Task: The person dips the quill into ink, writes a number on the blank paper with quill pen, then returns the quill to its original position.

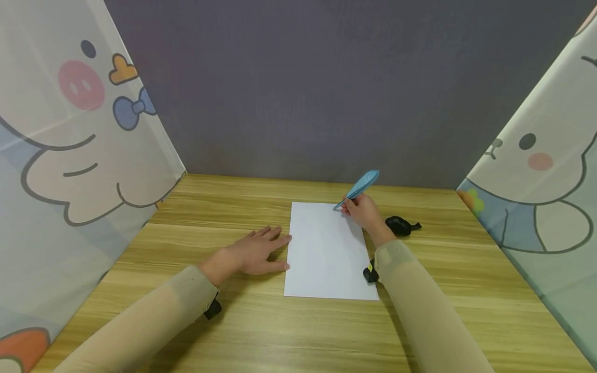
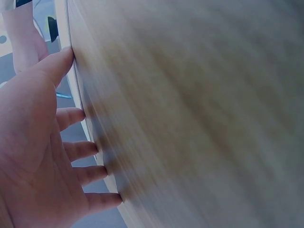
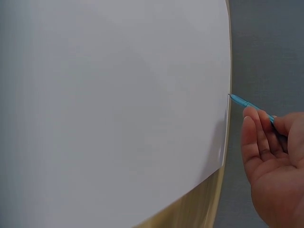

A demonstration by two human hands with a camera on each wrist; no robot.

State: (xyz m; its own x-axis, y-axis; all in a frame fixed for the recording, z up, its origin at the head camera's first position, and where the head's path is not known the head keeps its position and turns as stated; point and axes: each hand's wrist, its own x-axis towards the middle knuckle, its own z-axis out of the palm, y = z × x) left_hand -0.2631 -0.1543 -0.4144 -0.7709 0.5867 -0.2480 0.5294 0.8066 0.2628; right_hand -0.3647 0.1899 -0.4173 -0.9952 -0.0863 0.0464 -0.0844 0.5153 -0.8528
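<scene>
Light wood-grain table point(image 1: 466, 311), planks running left to right, boxed in by a grey back wall and cartoon-print curtains on both sides. A plain white sheet of paper point(image 1: 326, 254) lies flat around the middle, a bit toward the far side. The left hand point(image 1: 254, 254) rests flat on the wood, fingertips right at the paper's left edge. A small black object point(image 1: 401, 226) sits on the wood just right of the paper's far corner.
</scene>
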